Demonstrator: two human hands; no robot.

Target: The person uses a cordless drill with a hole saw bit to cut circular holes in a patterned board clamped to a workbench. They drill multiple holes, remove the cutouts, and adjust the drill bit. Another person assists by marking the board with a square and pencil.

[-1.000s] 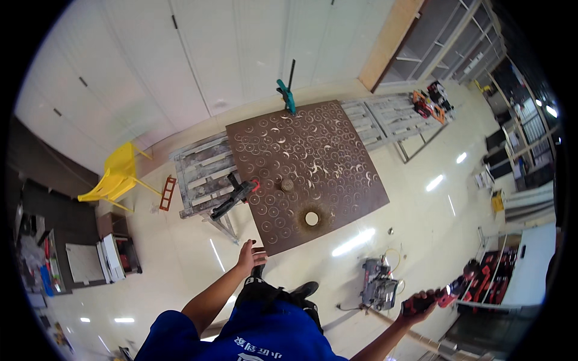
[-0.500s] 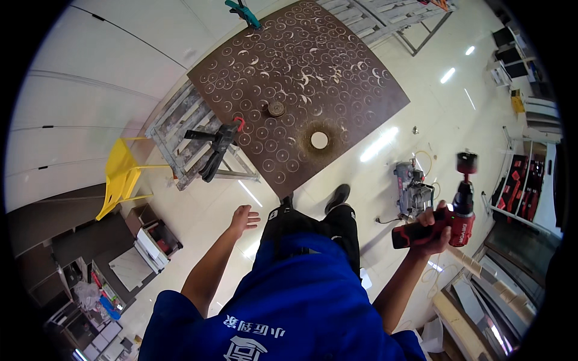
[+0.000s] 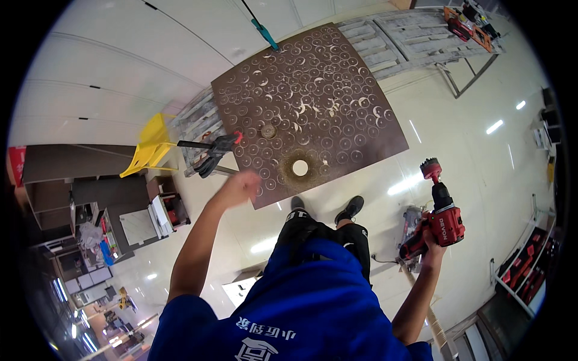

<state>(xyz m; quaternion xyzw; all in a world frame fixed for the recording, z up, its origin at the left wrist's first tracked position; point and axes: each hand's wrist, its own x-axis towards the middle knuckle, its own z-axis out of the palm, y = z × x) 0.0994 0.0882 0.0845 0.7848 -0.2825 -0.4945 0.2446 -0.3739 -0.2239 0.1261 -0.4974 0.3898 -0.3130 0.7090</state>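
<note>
My right hand (image 3: 430,239) grips a red and black cordless drill (image 3: 448,225) by its handle, out to the right of the board. A red hole saw (image 3: 431,170) is fitted in its chuck, its toothed rim pointing away from me. Blurred by motion, my left hand (image 3: 241,188) is over the near left corner of the brown board (image 3: 385,141); its fingers cannot be made out. Many scored circles cover the board. One round hole (image 3: 300,168) goes right through near the front edge, with dust around it. A round cut disc (image 3: 268,131) lies left of the hole.
A black clamp (image 3: 220,153) holds the board's left edge, and a teal clamp (image 3: 265,34) its far edge. Slatted benches (image 3: 385,45) stand beneath and behind, with an orange-framed tool (image 3: 466,27) at the far right. A yellow chair (image 3: 150,147) stands left. A machine (image 3: 411,222) sits on the floor.
My left hand has moved forward to the board's near corner. The drill has swung so the hole saw tilts leftward, and the whole view has turned.
</note>
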